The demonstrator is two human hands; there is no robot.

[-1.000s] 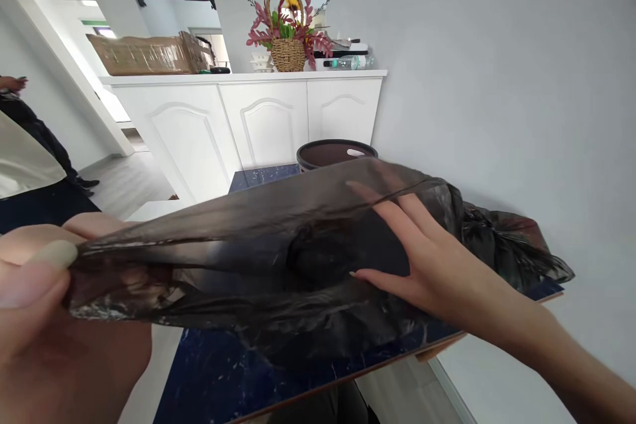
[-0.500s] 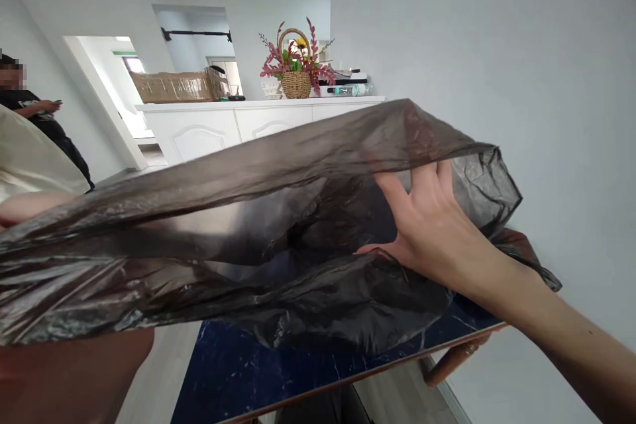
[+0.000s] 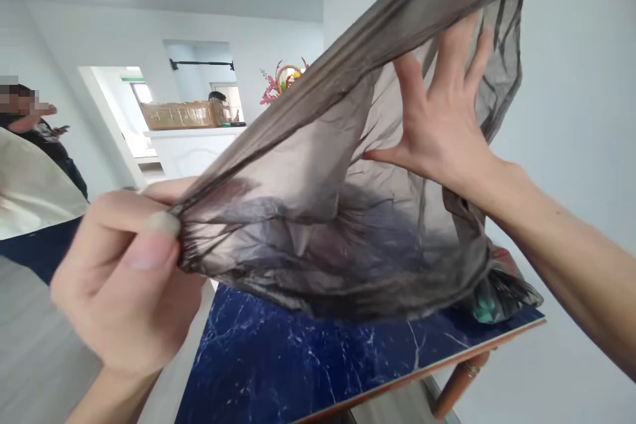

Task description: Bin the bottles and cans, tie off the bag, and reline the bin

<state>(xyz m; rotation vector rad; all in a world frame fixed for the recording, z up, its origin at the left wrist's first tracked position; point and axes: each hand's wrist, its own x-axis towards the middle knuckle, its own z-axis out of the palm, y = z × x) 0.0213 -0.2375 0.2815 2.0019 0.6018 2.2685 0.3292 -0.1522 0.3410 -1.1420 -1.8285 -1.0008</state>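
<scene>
A thin, see-through dark plastic bag [image 3: 318, 238] is stretched wide between my hands above the table. Gathered plastic at the bag's left edge is pinched between the thumb and fingers of my left hand [image 3: 134, 278]. My right hand [image 3: 442, 119] reaches into the bag's mouth with its fingers spread apart, pushing against the upper film; the fingertips are partly covered by the plastic. Behind my right forearm, a second dark bag [image 3: 507, 288] with something reddish and green showing lies on the table by the wall.
The blue marble-patterned table [image 3: 298, 371] has a wooden edge and leg. A white cabinet [image 3: 186, 152] at the back carries a taped cardboard box [image 3: 179, 114] and a flower basket [image 3: 285, 76], partly hidden by the bag. Someone in dark clothes [image 3: 59, 146] stands at far left.
My right hand has risen, lifting the right side of the bag and spreading its mouth. My left hand has come into fuller view, pinching the edge. The view has tilted upward.
</scene>
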